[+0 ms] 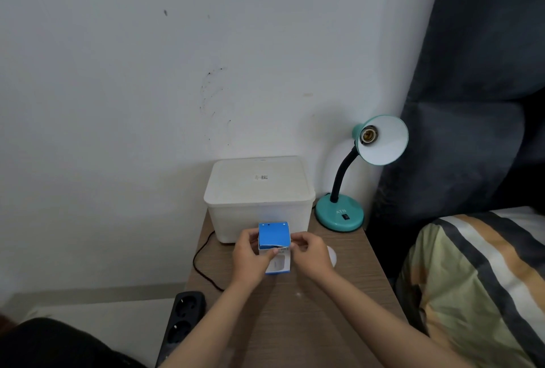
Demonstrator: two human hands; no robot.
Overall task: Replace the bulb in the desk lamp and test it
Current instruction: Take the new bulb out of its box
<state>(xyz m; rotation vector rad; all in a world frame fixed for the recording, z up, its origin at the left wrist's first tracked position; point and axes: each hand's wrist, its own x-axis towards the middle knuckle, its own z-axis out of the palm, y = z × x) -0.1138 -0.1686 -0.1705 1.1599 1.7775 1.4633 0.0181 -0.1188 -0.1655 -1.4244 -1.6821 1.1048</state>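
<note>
A teal desk lamp [339, 215] stands at the back right of the wooden bedside table [324, 308]. Its shade [386, 143] faces me and the socket [368, 135] inside is bare, with no bulb. Over the table's middle I hold a blue and white bulb box [274, 238]. My left hand [250, 261] grips its left side and front. My right hand [312, 252] pinches the box's right edge near the torn top flap. A white rounded object [332, 256], partly hidden behind my right hand, lies on the table.
A white lidded plastic box [259, 190] sits against the wall behind my hands. A black cord [200, 261] runs off the table's left edge to a black power strip [182, 323] on the floor. A bed with a striped cover [472, 279] borders the table's right side.
</note>
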